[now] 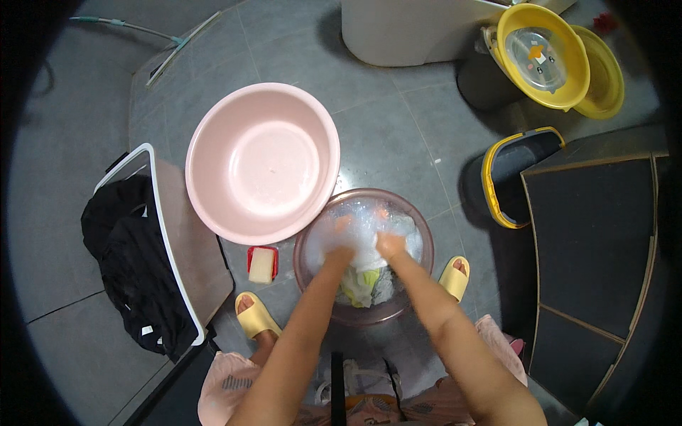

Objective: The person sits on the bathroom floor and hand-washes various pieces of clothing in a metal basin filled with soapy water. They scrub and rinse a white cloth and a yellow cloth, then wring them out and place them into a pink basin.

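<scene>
A translucent round basin (422, 229) of foamy water stands on the floor between my feet. Wet cloth lies in it, white and grey with a yellow-green patch (367, 277). My left hand (340, 255) dips into the suds on the left; it is blurred and its fingers are lost under the foam. On the right, my right hand (391, 245) is down in the water against the cloth, its fingers mostly hidden. What either hand grips cannot be seen. Orange patches (343, 222) show through the foam beyond the hands.
A large pink basin (274, 165) touches the washing basin at upper left. Beside it are a soap bar (261, 265) on a red dish (276, 261) and a hamper (186, 223) of black clothes (138, 255). A yellow-rimmed bucket (493, 186) and a dark cabinet (591, 229) stand at right.
</scene>
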Available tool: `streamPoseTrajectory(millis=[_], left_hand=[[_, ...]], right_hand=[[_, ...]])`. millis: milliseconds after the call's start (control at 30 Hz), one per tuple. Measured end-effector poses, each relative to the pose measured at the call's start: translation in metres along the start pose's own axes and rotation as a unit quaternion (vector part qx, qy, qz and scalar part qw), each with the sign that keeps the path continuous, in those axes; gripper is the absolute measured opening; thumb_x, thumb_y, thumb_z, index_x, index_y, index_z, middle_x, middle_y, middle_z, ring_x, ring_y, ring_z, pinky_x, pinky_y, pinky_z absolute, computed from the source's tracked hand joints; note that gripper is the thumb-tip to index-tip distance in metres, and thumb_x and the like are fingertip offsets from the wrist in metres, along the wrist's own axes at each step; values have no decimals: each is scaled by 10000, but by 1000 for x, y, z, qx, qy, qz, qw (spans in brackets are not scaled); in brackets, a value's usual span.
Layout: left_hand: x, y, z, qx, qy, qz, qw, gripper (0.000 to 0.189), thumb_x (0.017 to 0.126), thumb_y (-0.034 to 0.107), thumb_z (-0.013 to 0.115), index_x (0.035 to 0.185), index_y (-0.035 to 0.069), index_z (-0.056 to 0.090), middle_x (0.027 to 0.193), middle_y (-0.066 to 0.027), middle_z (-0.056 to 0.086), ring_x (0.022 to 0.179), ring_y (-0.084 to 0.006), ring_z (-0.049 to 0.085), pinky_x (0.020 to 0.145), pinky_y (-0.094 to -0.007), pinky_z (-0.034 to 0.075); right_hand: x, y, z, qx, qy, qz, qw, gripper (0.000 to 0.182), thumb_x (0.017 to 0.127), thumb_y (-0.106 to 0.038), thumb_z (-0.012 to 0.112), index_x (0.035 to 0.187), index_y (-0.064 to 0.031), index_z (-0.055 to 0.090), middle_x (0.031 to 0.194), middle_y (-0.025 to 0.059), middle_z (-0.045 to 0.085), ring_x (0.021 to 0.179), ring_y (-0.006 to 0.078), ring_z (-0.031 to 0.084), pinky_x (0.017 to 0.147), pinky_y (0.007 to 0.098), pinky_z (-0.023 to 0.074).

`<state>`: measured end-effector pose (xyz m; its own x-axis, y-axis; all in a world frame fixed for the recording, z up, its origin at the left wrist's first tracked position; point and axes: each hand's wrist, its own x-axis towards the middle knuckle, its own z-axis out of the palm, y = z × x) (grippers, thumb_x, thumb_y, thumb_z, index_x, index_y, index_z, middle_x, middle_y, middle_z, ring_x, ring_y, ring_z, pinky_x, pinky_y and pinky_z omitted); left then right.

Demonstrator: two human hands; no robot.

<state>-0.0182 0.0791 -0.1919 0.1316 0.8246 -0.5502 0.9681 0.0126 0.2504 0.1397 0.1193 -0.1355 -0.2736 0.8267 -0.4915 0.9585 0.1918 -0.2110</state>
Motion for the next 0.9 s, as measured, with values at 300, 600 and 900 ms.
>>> streamPoseTrajectory(millis=[300, 600, 900], left_hand=[[-49, 25, -70, -652, 353, -78, 666, 297, 819, 307, 549, 736, 22, 536, 672, -94, 554, 667, -243, 544, 672, -375, 414], [-137, 41, -63, -71, 327, -55, 941, 472, 707, 330, 616, 1118, 128, 504, 1188, -145, 396, 1069, -353, 387, 802, -546, 347], [-92, 33, -32, 1, 63, -20, 998, 415, 736, 209, 525, 1139, 115, 503, 989, -89, 569, 968, -287, 515, 763, -477, 401]], right_hand=[[-63, -60, -82, 117, 268, -143, 946, 208, 649, -151, 640, 808, -53, 548, 861, 119, 571, 818, 294, 561, 793, 431, 402], [-132, -48, -9, 210, 226, 30, 951, 410, 714, -215, 606, 1086, -81, 494, 1197, 164, 410, 1133, 367, 348, 935, 404, 308], [-70, -54, 21, 46, 153, 103, 982, 420, 739, -372, 588, 1119, -201, 528, 1152, 172, 478, 1080, 367, 403, 782, 460, 372]])
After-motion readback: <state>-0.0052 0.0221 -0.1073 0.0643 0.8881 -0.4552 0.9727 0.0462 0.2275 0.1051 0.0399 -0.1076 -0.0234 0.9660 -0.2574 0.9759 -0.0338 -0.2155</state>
